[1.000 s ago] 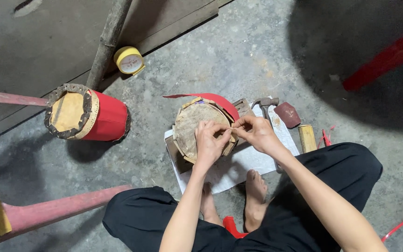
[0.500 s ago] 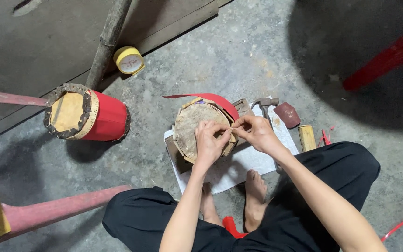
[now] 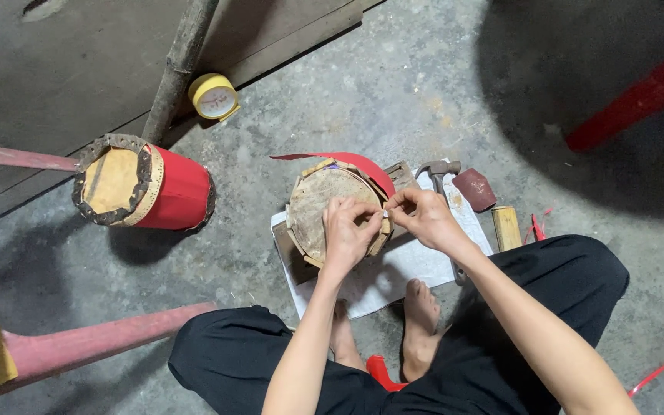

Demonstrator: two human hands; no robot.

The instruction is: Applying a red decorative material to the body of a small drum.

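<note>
A small round drum (image 3: 318,206) with a pale skin head lies tilted on a white sheet (image 3: 393,269) on the floor. A strip of red covering (image 3: 363,163) curls off its far side. My left hand (image 3: 350,233) rests on the drum's near right rim, fingers curled on it. My right hand (image 3: 422,215) meets it at the rim, pinching something small and pale between fingertips; what it is I cannot tell.
A finished red drum (image 3: 147,188) lies on its side at the left. A yellow tape roll (image 3: 213,96) sits by a wooden pole. A hammer (image 3: 438,170), a dark red pad (image 3: 475,189) and a wooden block (image 3: 506,227) lie right of the sheet. Red bars cross the lower left and the right.
Both hands stay at the drum's rim with only slight finger movement; nothing else has moved.
</note>
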